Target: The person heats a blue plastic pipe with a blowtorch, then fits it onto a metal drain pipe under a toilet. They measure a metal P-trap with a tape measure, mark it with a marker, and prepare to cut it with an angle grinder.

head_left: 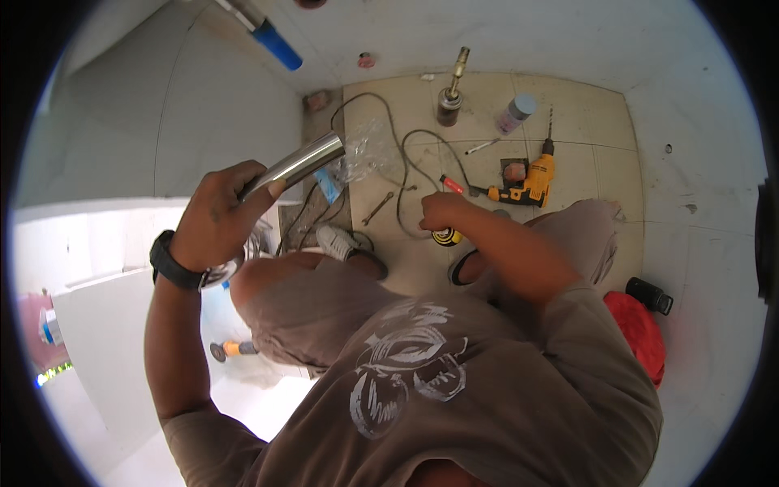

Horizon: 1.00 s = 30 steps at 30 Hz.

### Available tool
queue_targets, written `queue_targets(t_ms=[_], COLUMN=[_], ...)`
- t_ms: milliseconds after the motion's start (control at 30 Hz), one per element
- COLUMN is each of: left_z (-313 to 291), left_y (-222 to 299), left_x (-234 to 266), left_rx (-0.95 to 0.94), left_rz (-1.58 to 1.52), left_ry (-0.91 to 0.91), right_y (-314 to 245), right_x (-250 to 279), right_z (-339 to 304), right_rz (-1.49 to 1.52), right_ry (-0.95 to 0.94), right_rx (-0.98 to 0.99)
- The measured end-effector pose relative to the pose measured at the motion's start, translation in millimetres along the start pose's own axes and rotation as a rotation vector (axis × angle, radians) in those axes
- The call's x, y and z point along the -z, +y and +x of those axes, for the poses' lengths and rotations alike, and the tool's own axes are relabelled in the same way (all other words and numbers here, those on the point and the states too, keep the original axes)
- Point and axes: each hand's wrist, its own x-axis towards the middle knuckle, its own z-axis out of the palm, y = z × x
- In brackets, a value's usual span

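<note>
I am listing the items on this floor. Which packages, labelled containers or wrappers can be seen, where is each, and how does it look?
Spray can: on the tiled floor at the top right, upright, pale pink body, grey cap.
Plastic bag: on the floor beside the end of the metal pipe, clear and crumpled.
Blue packet: under the pipe, small, flat.
No signs or screens.

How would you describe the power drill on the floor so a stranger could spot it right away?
Look at the beige tiled floor ahead of the person's knees. The drill lies past the right hand, beside a black cable. It alone is yellow and black.
</note>
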Motion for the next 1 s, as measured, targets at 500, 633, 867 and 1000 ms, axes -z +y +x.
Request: queue_targets(t_ms=[500,633,867,1000], left_z=[96,108,111,103], left_y=[-8,-17,-12,-13], left_x=[-103,-122,-136,-138], left_rx=[0.246,0.367,0.347,0.262], left_rz=[-0.623,-0.675,-0.700,-0.775], left_ry=[-0.006,-0.049,-0.051,-0.033], right_y=[180,207,204,164], right_x=[-9,-6,-5,53], right_z=[153,167,163,144], right_rz=[-0.054,-0.154,-0.089,0.188], right_ry=[0.535,0.581,0.581,0.586], right_rx=[-0.473,-0.415,-0.360,-0.158])
